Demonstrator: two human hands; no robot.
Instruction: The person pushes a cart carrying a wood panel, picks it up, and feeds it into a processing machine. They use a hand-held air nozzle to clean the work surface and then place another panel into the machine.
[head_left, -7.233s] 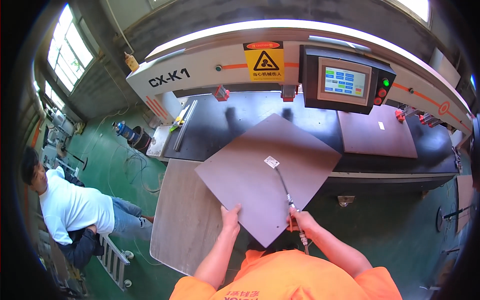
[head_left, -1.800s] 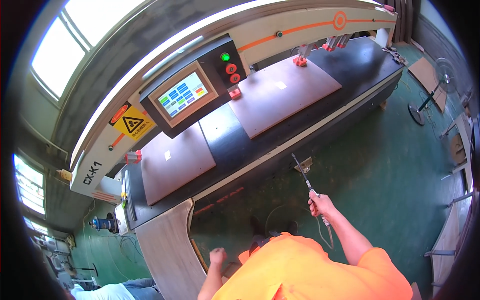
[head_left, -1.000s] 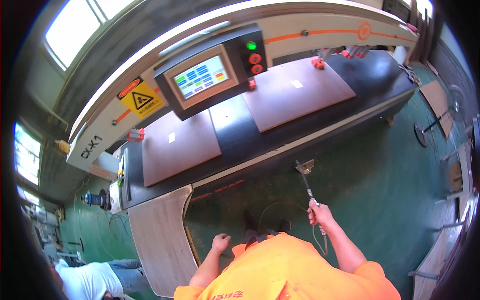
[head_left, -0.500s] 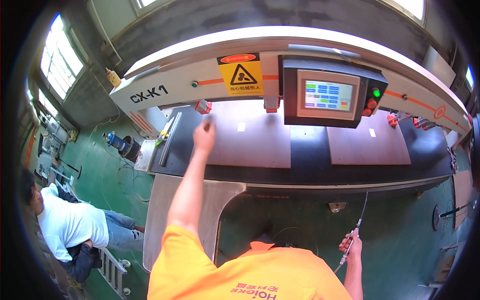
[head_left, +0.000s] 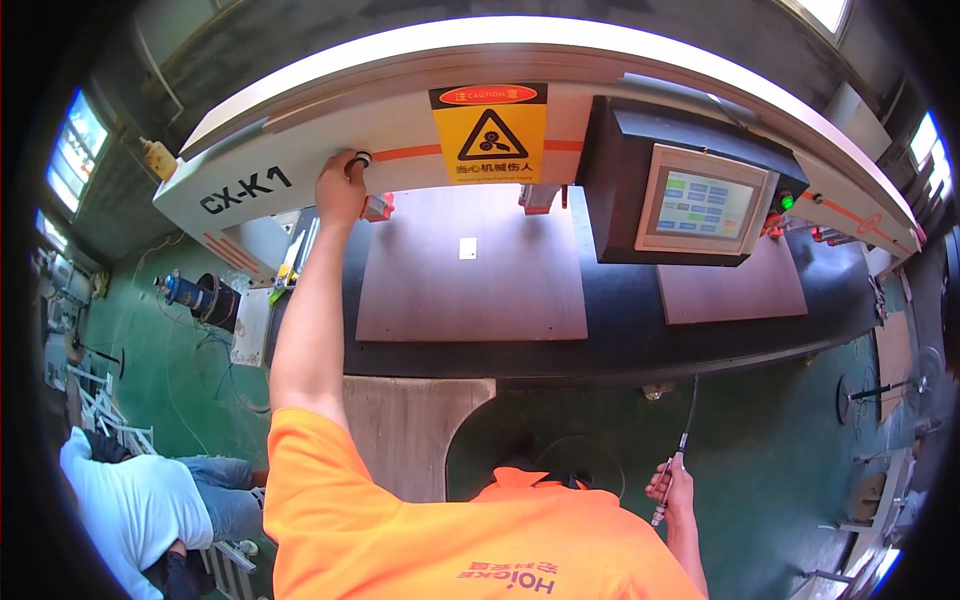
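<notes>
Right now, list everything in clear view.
beam: 1, pale, across top
sign: 1, yellow, beam middle
screen: 1, bluish, beam right
button: 1, dark, beam left
bed: 1, black, under beam
panels: 2, brown, on bed
table: 1, grey-brown, before bed
co-worker: 1, white top, lower left
fan: 1, dark, far right
floor: 1, green, below
air gun: 1, dark, lower right
shirt: 1, orange, bottom centre
left hand: 1, bare, at button
right hand: 1, bare, around air gun

I observe the left arm point(head_left: 312, 330) extended toward eleven o'clock from the torso point(head_left: 470, 545), left hand point(head_left: 341, 188) with fingers bent. Right hand point(head_left: 677, 490): three o'clock, fingers curled.
</notes>
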